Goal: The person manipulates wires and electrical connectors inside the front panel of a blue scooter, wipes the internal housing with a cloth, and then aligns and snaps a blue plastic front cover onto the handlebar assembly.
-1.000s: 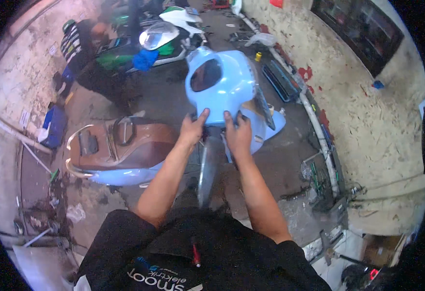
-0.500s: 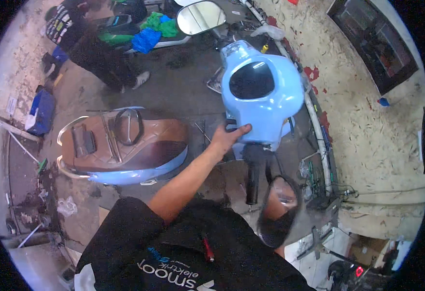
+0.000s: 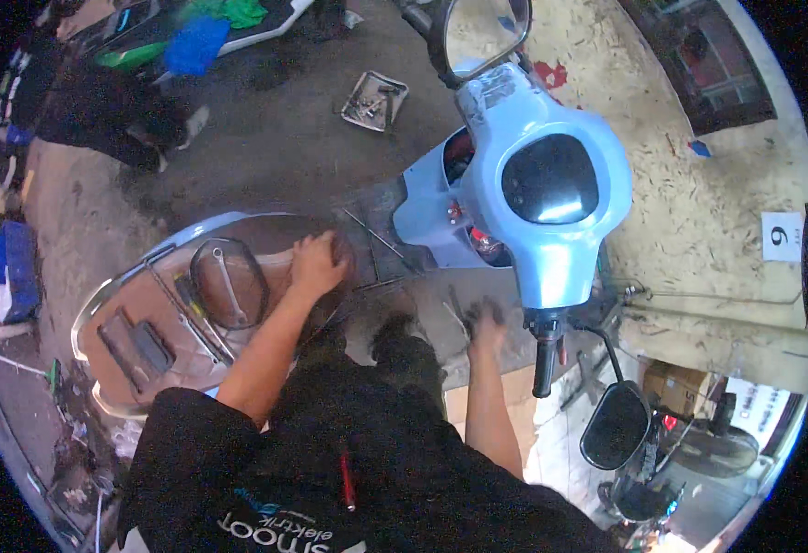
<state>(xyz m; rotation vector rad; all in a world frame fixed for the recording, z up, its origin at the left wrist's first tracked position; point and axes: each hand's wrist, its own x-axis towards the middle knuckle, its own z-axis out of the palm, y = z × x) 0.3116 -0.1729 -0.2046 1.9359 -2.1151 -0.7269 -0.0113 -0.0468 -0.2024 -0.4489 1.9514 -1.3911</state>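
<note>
My left hand (image 3: 319, 265) rests on the front end of the brown scooter seat (image 3: 279, 244), fingers spread and nothing seen in them. Low beside the light-blue scooter's front, my right hand (image 3: 488, 324) reaches down; its fingers are dark and smeared. A thin dark tool (image 3: 456, 309) lies or is held right by them, and I cannot tell which. On the seat are a spanner (image 3: 229, 286) over a dark-rimmed oval piece, long thin rods (image 3: 187, 318) and a dark block (image 3: 152, 346). The blue headlight cover (image 3: 565, 263) stands over the handlebar grip (image 3: 544, 367).
A metal tray (image 3: 374, 101) of small parts sits on the floor ahead. One mirror (image 3: 614, 426) juts out near my right arm, another (image 3: 487, 28) at the far side. T-shaped rods (image 3: 376, 241) lie between seat and scooter. A person (image 3: 100, 111) stands at the far left.
My left hand has left the blue cover and moved left onto the seat. My right hand has come into view, low by the scooter. The view has shifted, and the cover sits farther right.
</note>
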